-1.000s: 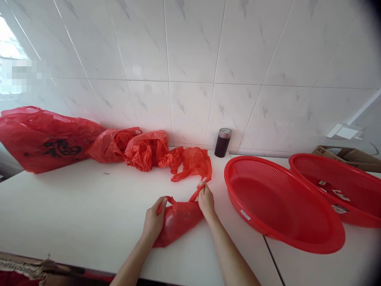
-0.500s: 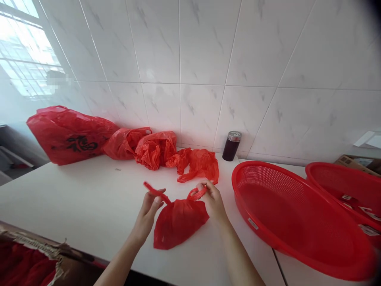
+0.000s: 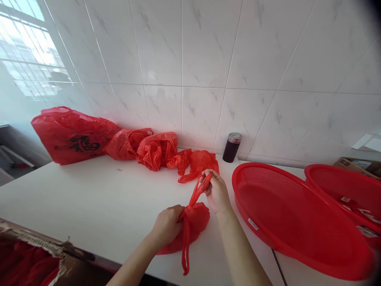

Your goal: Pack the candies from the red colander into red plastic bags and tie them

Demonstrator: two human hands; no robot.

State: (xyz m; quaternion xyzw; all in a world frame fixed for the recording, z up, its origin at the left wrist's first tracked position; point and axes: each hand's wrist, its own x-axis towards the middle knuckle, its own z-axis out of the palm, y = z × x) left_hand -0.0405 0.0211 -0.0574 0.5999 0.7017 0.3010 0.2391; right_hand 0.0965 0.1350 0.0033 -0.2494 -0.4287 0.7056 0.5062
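A small filled red plastic bag rests on the white table in front of me. My left hand is closed at the bag's gathered neck, its fingertips partly hidden behind the hand. My right hand pinches one handle of the bag and pulls it taut, up and to the right. The other handle hangs loose down the front of the bag. Behind my right hand lies a crumpled red plastic bag.
Along the wall stand more red bags, including a large one with black print. A dark flask stands behind a big red plastic basket. Another red basket is at right. A torn cardboard box holds red material at lower left.
Both handles were held apart; now they cross at the bag's neck. My left hand has moved right onto the neck and let its handle hang, while my right hand has lifted the other.
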